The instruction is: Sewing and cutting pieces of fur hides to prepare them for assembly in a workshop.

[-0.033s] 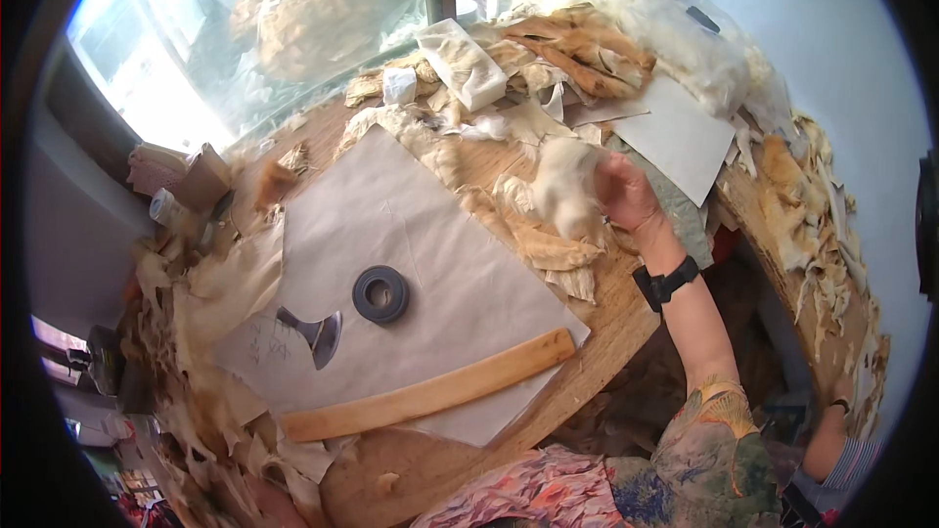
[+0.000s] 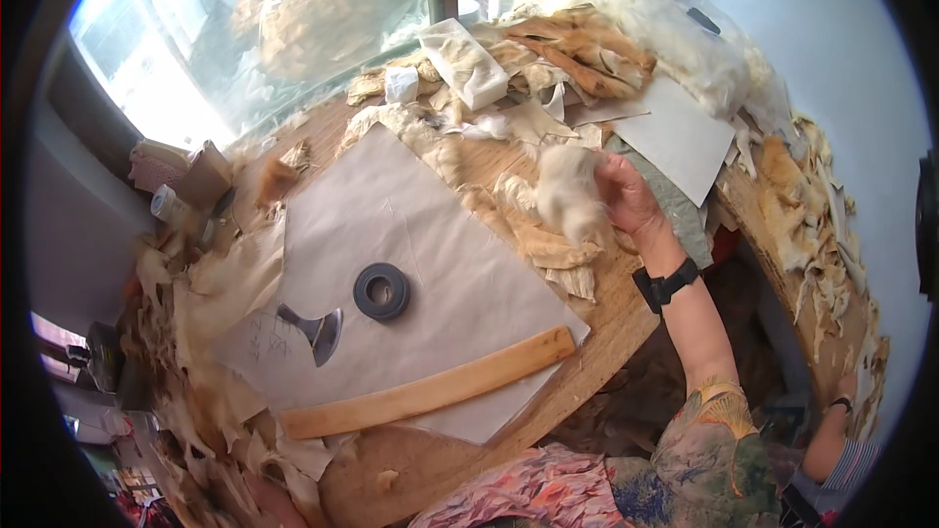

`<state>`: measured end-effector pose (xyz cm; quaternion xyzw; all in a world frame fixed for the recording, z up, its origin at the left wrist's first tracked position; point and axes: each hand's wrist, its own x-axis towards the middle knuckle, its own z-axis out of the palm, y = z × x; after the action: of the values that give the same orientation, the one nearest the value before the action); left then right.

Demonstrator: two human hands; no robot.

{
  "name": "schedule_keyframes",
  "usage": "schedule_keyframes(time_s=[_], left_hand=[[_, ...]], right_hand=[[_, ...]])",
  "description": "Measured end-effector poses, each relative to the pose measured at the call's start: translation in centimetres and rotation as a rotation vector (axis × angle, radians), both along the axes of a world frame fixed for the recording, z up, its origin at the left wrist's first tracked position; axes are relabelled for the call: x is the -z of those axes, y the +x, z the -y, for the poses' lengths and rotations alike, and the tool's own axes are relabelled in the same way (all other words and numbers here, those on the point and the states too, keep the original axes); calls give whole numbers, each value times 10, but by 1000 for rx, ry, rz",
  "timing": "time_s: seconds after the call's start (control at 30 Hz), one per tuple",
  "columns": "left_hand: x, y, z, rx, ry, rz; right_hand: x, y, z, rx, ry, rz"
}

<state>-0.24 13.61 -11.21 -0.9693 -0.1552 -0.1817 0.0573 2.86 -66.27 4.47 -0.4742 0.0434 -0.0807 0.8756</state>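
Here, I see the right hand point(image 2: 634, 201), fingers pinching a fluffy cream fur piece point(image 2: 571, 191); ragged tan hide scraps point(image 2: 550, 250) crowd it, near a large grey paper sheet point(image 2: 455, 284).

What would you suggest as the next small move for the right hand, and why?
I would probably bring the pale fur piece left onto the upper part of the large grey sheet. The right hand holds it beside jumbled tan scraps, where its edges blend in, while the dark ring and curved blade lie lower on the sheet.
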Motion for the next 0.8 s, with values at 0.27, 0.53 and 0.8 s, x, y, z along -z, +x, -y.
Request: schedule_keyframes(time_s=[0.27,0.53,0.8], left_hand=[[2,-15,-25,10,-44,11],[-35,-6,-13,110,-383,-211],[-54,-3,-60,217,-694,-70]], right_hand=[[-19,-43,-77,103,149,6],[-55,-39,-160,-87,-200,51],[-32,-40,-382,-729,-248,-304]])
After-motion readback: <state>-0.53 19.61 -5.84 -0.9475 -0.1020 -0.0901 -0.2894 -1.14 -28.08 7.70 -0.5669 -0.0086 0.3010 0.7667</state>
